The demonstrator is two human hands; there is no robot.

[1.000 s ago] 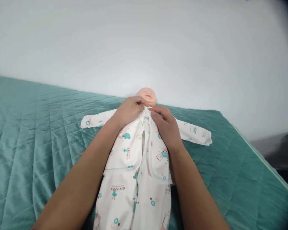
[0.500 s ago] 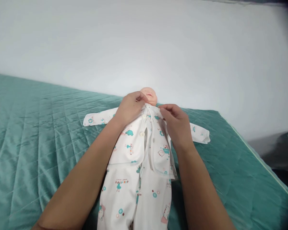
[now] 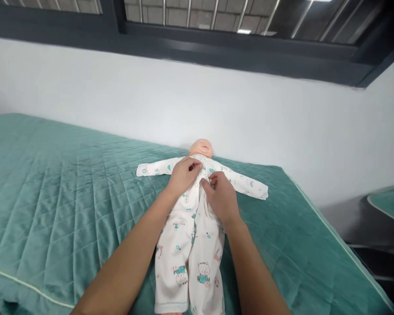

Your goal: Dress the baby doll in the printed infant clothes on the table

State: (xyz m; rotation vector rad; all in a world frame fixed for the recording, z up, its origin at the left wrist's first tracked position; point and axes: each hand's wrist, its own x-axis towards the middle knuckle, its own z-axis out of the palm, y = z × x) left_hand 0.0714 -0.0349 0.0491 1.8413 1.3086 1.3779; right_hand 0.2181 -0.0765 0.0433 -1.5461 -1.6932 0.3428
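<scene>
A baby doll (image 3: 202,148) lies on its back on a green quilted bedspread, dressed in a white printed baby jacket (image 3: 246,183) and matching white trousers (image 3: 174,245). Both sleeves stretch out sideways. My left hand (image 3: 185,175) pinches the jacket's front edge high on the chest. Just below and to the right, my right hand (image 3: 219,192) is closed on the other front edge, with thumb and forefinger near the middle opening. A pale button shows between the hands; my fingers cover the rest of the fastening.
The green quilted bedspread (image 3: 68,210) spreads to both sides, its piped edge running down the right. Behind the doll's head rises a white wall (image 3: 144,96), with a dark window frame (image 3: 216,50) and metal bars above. Another green-covered surface (image 3: 390,203) stands at far right.
My view has tilted up and back, bringing in the window and more of the trousers. My right hand has moved from the doll's shoulder to the middle of the chest, closer to my left.
</scene>
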